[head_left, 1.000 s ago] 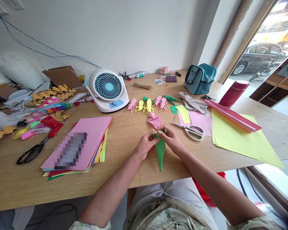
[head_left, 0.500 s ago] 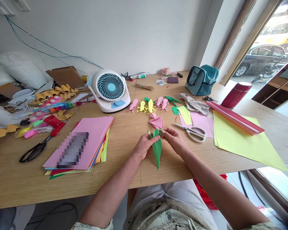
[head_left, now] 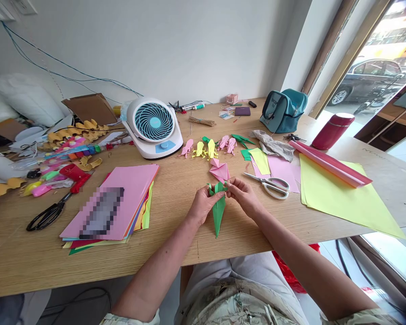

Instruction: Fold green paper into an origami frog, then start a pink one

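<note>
A green folded paper figure is held just above the near part of the wooden table, its long point hanging toward me. My left hand pinches its upper body, the thumb lying across the front. At its upper right, my right hand pinches a small narrow flap between thumb and fingertips. Directly beyond the hands lies a pink folded paper piece. Farther back stand finished-looking paper figures: yellow ones, pink ones and a green one.
White-handled scissors lie right of my hands, by pink and yellow paper sheets. A stack of coloured paper and black-handled scissors are at left. Behind stands a white fan; a red flask lies tilted at right.
The lower point of the green paper figure has swung slightly left. Both hands keep their pinch on it, and the whole view has shifted a little.
</note>
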A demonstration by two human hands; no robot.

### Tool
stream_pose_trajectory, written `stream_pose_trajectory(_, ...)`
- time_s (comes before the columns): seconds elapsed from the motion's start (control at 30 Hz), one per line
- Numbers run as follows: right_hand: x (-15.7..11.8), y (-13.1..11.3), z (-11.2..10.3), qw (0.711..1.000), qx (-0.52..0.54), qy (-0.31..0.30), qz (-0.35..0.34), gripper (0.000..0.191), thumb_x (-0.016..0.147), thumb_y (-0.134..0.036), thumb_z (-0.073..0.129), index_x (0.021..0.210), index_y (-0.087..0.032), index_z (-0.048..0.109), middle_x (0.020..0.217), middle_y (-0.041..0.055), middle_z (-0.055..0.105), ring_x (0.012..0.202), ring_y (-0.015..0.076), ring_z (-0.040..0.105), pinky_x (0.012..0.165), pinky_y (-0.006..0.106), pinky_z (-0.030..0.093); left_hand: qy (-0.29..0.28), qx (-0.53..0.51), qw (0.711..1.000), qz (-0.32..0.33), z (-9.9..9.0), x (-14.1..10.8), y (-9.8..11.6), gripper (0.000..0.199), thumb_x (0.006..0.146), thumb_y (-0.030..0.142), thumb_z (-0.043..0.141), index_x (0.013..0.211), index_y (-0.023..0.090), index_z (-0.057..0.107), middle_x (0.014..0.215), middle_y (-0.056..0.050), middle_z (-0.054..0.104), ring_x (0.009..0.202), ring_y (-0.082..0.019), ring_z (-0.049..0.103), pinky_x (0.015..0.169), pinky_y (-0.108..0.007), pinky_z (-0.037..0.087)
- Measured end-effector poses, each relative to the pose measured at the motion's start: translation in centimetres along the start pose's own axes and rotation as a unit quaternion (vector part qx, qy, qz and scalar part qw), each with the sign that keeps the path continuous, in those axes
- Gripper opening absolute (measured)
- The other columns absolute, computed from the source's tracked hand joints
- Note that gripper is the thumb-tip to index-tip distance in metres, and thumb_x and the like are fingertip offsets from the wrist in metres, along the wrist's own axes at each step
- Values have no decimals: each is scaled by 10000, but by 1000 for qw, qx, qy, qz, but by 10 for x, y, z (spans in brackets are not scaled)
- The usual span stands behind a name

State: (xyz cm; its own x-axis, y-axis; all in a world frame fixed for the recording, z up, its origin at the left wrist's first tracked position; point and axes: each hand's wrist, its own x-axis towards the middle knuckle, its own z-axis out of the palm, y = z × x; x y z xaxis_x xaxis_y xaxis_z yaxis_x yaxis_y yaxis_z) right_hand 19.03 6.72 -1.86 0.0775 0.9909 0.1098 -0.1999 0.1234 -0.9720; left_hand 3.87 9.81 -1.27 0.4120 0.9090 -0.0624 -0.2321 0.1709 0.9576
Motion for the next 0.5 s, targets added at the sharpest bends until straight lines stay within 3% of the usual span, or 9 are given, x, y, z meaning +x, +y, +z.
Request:
stream_pose_trajectory(0.23, -2, -6, 2, 998, -41, -25, -36, 390, 808, -589, 686, 847, -208, 613, 710, -7, 591, 649, 134, 538, 644, 295, 454, 20, 4, 1000, -7, -2, -1, 3, 380, 564, 410, 896, 709, 142, 669, 660, 27, 616, 629, -96, 523, 638, -233, 389)
stream_pose_trajectory(0.4, -3, -6, -1, 993, -55, -7, -109, 289, 847, -510, 686, 941, -248, 606, 888, 1, 580, 720, 133, 553, 704, 310, 466, 6, -12, 999, -51, -4, -2, 6, 380, 552, 394, 888, 728, 139, 668, 623, 24, 597, 570, -93, 515, 601, -237, 384)
stream_pose_trajectory(0.5, -5, -5, -2, 977, -131, -33, -167, 190, 917, -424, 618, 991, -250, 638, 945, 34, 599, 810, 166, 572, 750, 333, 468, 12, -13, 998, -55, -5, -1, 5, 397, 526, 387, 903, 722, 138, 662, 630, 25, 607, 576, -89, 517, 603, -232, 380)
